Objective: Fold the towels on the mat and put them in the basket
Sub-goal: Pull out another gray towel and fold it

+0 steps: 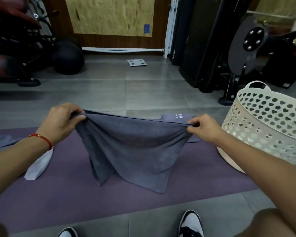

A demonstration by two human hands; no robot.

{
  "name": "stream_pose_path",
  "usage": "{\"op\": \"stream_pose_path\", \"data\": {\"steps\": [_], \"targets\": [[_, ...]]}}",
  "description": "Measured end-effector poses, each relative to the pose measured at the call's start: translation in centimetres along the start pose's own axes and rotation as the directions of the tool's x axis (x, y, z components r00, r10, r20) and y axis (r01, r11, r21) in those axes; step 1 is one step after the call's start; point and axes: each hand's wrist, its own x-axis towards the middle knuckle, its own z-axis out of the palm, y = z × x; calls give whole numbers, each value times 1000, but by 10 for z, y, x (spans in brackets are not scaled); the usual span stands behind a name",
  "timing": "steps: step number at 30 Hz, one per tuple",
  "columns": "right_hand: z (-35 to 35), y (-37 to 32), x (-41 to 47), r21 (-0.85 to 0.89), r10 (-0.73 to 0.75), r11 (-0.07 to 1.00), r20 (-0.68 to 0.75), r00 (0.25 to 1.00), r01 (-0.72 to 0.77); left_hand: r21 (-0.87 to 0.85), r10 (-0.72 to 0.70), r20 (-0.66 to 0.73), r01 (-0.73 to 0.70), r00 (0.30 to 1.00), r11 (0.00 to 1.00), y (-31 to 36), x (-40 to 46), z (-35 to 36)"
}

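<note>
The dark grey towel (133,147) is hanging doubled above the purple mat (203,170), its lower corners touching it. The left hand (61,122) and right hand (203,127) are pinching its upper corners, arms stretched forward.

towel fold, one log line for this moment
left hand grips towel | right hand pinches towel | towel hangs over mat | basket right
</note>
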Motion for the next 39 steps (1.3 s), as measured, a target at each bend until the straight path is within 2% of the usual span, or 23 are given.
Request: {"op": "stream_pose_path", "data": {"steps": [5, 8, 10, 14, 18, 20, 22, 24, 25, 27, 29, 31, 34, 36, 39], "targets": [[-3, -3, 6, -211, -219, 953, 10, 976, 217, 6, 20, 6, -20, 1000, 1000, -15, -8, -13], [-1, -9, 11, -272, -334, 909, -16, 942, 317, 44, 50, 58, -53, 997, 998, -25, -11, -20], [-2, -15, 15, -256, -356, 908, -51, 933, 333, 58, 41, 117, -49, 992, 997, -33, -12, -26], [-4, -30, 21, 40, -215, 974, -144, 966, 223, 23, 28, 219, -34, 975, 999, -42, -13, -36], [-5, -43, 29, 336, -126, 927, -143, 982, 168, -73, 26, 232, -10, 972, 997, -38, -16, -46], [-7, -47, 30, 421, -96, 893, -165, 982, 158, -93, 24, 202, -5, 979, 996, -35, -19, -50], [-10, -49, 29, 356, -121, 915, -213, 970, 192, -144, -7, 190, 35, 982, 989, -35, -21, -54], [-12, -51, 26, 160, -199, 957, -245, 949, 243, -154, -28, 201, 60, 979, 986, -37, -23, -59], [-13, -52, 24, 78, -228, 964, -242, 943, 253, -107, -25, 218, 50, 976, 993, -37, -23, -60], [-13, -55, 22, 41, -224, 970, -226, 948, 239, -41, -24, 271, 37, 962, 999, -36, -23, -61], [-12, -58, 24, 104, -173, 974, -223, 960, 199, -58, -91, 308, 114, 947, 992, -33, -27, -59], [-12, -61, 25, 251, -112, 955, -194, 975, 160, -108, -174, 344, 223, 923, 969, -32, -33, -57], [-14, -67, 23, 423, -68, 897, -150, 986, 126, -319, -261, 390, 395, 883, 861, -34, -39, -56], [-15, -69, 21, 458, -67, 878, -170, 983, 139, -385, -309, 347, 435, 886, 814, -37, -39, -58], [-17, -67, 18, 464, -64, 872, -211, 975, 157, -368, -327, 298, 424, 897, 828, -37, -39, -57]]}}
